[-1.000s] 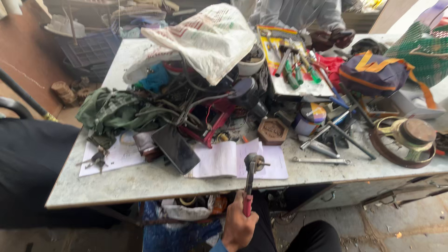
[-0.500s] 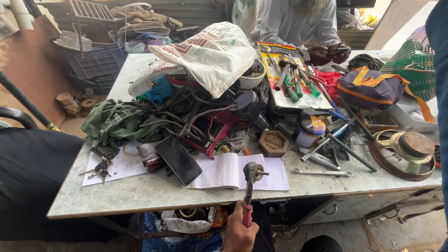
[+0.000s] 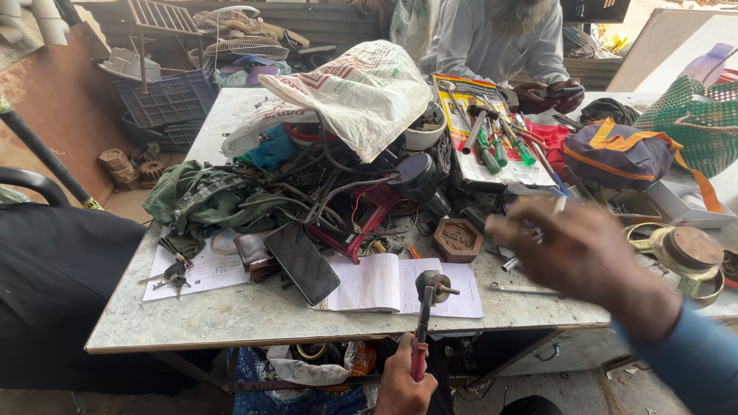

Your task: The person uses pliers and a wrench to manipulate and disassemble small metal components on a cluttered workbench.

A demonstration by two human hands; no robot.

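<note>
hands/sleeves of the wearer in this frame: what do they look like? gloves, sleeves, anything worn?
Both hands are bare, no gloves. The right hand is motion-blurred and comes out of a light blue long sleeve ending at the wrist. The left hand shows only partly at the bottom edge; its wrist and any sleeve are cut off. Rings or a watch cannot be made out.

Pale speckled stone-topped bench (image 3: 231,311), rectangular, heavily loaded. Centre: tangle of black cables and red parts (image 3: 338,192). At 12 o'clock: white printed woven sack (image 3: 361,92). At 9 o'clock: crumpled green cloth (image 3: 204,204). At 7 o'clock: bunch of metal keys (image 3: 173,277) on white paper sheet (image 3: 204,270). At 6 o'clock: black slab phone (image 3: 301,263), open white booklet (image 3: 384,283), brown hexagonal block (image 3: 457,240), steel spanner (image 3: 523,289). At 2 o'clock: tray of green-handled screwdrivers (image 3: 492,146), navy and orange fabric bag (image 3: 619,154). At 3 o'clock: round brass-coloured metal part (image 3: 688,253).
</note>
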